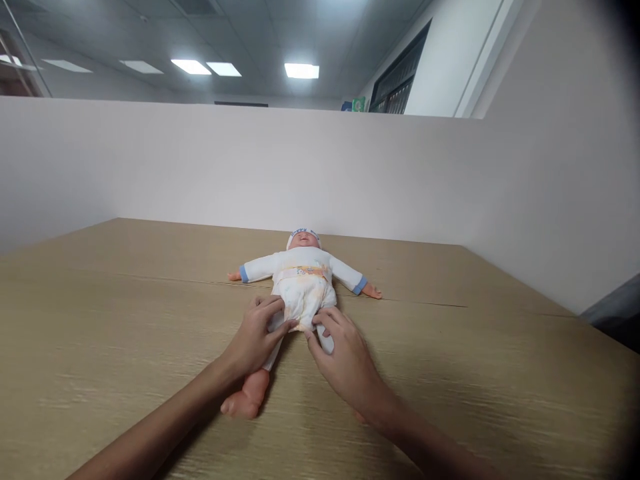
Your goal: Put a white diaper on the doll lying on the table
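A baby doll (302, 259) in white clothes with blue cuffs and a printed cap lies on its back on the table, arms spread, head away from me. Around its hips is a white diaper (303, 297) with an orange printed waistband. My left hand (261, 333) has its fingers closed on the diaper's edge at the doll's leg on the left. At the opposite leg opening, my right hand (343, 353) pinches the diaper's other edge. The doll's left-side foot (249, 395) shows beside my left wrist; its other leg is mostly hidden under my right hand and forearm.
The wooden table (440, 373) spreads out on both sides of the doll, with a seam running across it. A white partition wall (210, 167) stands along the table's far edge. A dark object (617, 310) is at the right edge.
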Tool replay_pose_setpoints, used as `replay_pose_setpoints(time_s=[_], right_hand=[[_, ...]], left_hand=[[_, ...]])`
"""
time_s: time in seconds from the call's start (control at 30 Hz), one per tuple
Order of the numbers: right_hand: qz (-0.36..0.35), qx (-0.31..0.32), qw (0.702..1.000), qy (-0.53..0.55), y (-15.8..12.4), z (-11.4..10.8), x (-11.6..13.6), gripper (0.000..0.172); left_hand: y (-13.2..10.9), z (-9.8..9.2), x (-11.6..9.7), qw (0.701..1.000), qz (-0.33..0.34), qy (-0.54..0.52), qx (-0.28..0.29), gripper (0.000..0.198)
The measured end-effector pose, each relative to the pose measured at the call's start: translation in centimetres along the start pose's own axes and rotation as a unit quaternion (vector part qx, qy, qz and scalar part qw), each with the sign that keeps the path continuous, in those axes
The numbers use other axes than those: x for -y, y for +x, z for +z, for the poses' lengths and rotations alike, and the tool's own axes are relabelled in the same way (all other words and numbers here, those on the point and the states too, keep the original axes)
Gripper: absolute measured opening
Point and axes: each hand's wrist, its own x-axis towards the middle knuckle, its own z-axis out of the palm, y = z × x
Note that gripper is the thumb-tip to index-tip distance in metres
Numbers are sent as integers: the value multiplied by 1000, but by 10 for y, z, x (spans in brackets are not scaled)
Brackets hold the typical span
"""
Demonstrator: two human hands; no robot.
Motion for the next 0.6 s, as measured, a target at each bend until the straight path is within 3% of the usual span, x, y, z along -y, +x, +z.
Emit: replay_pose_setpoints(time_s=[0.2,0.33,0.6], right_hand=[[-7,17,999,-30,-1,-1,0,6],[14,33,998,-44,0,-3,0,16],[97,22,993,67,10,1,-11,24]], left_hand=[[0,1,4,997,-66,-34,1,41],[0,4,6,995,-79,-58,-1,38],[-3,7,8,991,-93,-94,-38,35]])
